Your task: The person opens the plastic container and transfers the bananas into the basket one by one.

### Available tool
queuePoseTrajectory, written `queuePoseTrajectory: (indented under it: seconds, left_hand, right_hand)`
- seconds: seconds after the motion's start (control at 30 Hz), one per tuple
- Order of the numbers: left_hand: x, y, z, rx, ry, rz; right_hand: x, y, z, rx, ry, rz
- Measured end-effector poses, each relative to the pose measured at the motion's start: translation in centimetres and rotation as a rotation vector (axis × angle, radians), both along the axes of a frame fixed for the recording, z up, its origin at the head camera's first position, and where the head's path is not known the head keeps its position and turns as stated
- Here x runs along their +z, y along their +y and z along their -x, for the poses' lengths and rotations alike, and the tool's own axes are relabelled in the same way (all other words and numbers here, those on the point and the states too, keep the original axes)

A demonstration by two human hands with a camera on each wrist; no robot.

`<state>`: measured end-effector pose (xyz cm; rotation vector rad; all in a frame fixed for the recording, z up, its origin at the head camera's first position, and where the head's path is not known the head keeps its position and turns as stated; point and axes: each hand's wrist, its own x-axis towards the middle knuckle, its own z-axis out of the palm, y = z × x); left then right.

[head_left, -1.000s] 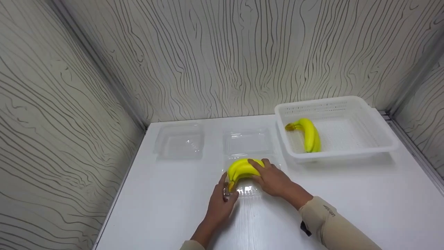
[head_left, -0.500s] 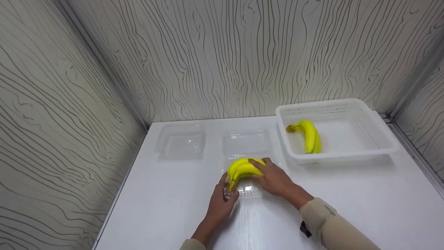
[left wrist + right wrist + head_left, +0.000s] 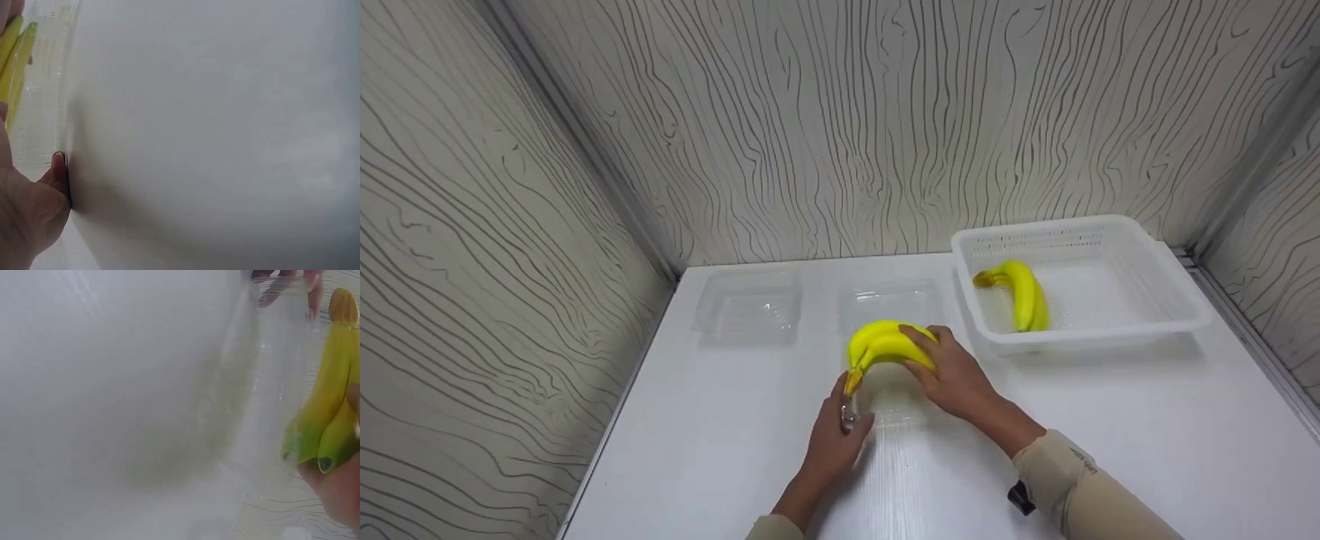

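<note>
In the head view, my right hand (image 3: 956,375) grips a bunch of yellow bananas (image 3: 885,345) by its right end, thumb on the near side. The bunch is held above a clear plastic box (image 3: 896,412), its brown stem toward the left. At the box's front left corner, my left hand (image 3: 836,435) holds the box between thumb and fingers. The right wrist view shows the bananas (image 3: 332,394) apart from the clear box wall (image 3: 275,394). In the left wrist view, the left thumb (image 3: 58,166) lies against the box's near side.
A white perforated basket (image 3: 1099,330) with another banana bunch (image 3: 1024,296) stands at the back right. Another clear plastic box (image 3: 750,307) sits at the back left. The middle box's lid (image 3: 889,304) lies folded back behind it. A patterned wall bounds the white table.
My right hand has raised the bananas up and slightly away from the clear box, and more of its inside shows. The left hand has stayed at the box's corner.
</note>
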<state>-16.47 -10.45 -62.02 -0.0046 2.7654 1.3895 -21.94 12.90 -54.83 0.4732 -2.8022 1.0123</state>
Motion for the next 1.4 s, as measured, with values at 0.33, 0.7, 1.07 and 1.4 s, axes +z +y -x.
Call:
queuePoseTrajectory:
  seconds: [0.33,0.7,1.07,1.4]
  left_hand:
    - [-0.1,0.0,0.2,0.009,0.018,0.001]
    - [-0.4,0.0,0.1,0.011,0.002,0.01]
    - [-0.1,0.3,0.0,0.046,-0.013,0.02]
    - [-0.4,0.0,0.0,0.027,-0.005,0.004]
  right_hand:
    - [1.8,1.0,-1.0,-0.026,0.086,0.026]
    - [2.7,3.4,-1.9,-0.073,0.174,0.05]
    - [4.4,6.8,-1.6,-0.176,0.144,0.103]
    - [3.9,11.4,0.4,-0.346,0.041,0.258]
